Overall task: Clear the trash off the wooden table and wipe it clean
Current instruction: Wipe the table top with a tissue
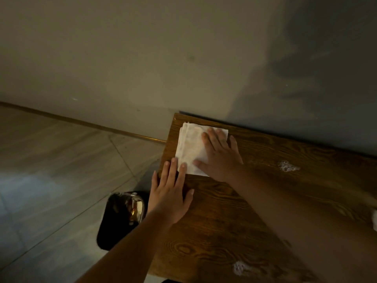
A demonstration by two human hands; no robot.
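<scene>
A folded white paper towel [189,148] lies flat on the far left corner of the wooden table [234,211]. My right hand [220,156] presses flat on the towel, fingers spread. My left hand [171,193] rests palm down at the table's left edge, its fingertips just touching the towel's near corner. Two white foamy patches sit on the wood, one at the right [287,166] and one at the near edge [241,267].
A black trash bin [120,219] with shiny waste inside stands on the tiled floor just left of the table. The wall runs along the table's far side. Something white [375,219] shows at the right frame edge.
</scene>
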